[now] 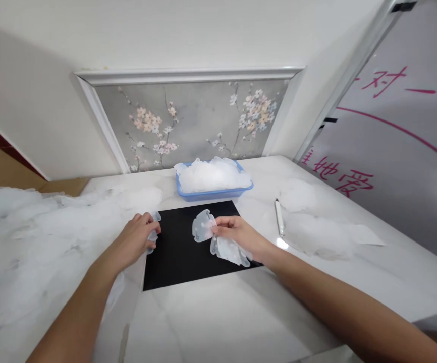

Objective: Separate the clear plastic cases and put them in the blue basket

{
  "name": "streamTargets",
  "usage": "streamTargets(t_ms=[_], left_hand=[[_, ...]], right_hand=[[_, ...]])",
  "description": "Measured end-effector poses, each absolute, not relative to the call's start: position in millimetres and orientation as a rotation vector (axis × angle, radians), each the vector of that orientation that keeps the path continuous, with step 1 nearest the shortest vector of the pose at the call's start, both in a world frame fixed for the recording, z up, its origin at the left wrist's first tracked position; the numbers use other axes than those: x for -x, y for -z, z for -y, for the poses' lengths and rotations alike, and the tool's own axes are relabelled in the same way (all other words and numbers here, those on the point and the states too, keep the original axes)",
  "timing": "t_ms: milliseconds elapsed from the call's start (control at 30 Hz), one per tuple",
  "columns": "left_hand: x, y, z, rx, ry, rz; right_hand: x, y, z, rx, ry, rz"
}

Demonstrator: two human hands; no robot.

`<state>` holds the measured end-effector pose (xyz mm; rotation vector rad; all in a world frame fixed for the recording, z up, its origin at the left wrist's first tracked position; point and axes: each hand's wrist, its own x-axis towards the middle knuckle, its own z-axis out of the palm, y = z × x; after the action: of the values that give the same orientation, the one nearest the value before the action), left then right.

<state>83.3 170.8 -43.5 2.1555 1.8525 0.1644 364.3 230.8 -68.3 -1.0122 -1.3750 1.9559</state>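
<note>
Between the thumb and fingers of my right hand is a thin translucent white plastic piece with a wavy edge and small holes, raised over the black mat. Below that hand, more of the same translucent pieces lie on the mat. My left hand is at the mat's left edge, its fingers curled round several similar pieces. The fingers partly cover these pieces.
A blue basket heaped with white translucent pieces stands behind the mat. A large pile of them spreads on the left. To the right are a white pen-like tool and smaller piles, near a whiteboard.
</note>
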Motion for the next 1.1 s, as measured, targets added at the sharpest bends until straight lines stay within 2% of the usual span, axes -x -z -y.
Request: streamTargets(t_ms=[267, 433, 667, 1100], left_hand=[[-83.8, 46.2, -169.9, -2.345, -0.048, -1.776], [-84.5, 48.5, -169.9, -2.356, -0.097, -1.776], [-94.3, 45.1, -174.6, -2.25, -0.329, -1.718], [-128.4, 33.0, -170.1, -1.599, -0.899, -1.426]], right_hand=[[-365.3, 69.2, -229.5, 0.939, -2.118, 1.207], [-365.1, 68.9, -227.5, 0.906, -2.126, 1.258], [-363.1, 75.9, -228.1, 0.721, -1.724, 1.529], [-365.6, 74.4, -232.2, 0.545, -1.892, 1.332]])
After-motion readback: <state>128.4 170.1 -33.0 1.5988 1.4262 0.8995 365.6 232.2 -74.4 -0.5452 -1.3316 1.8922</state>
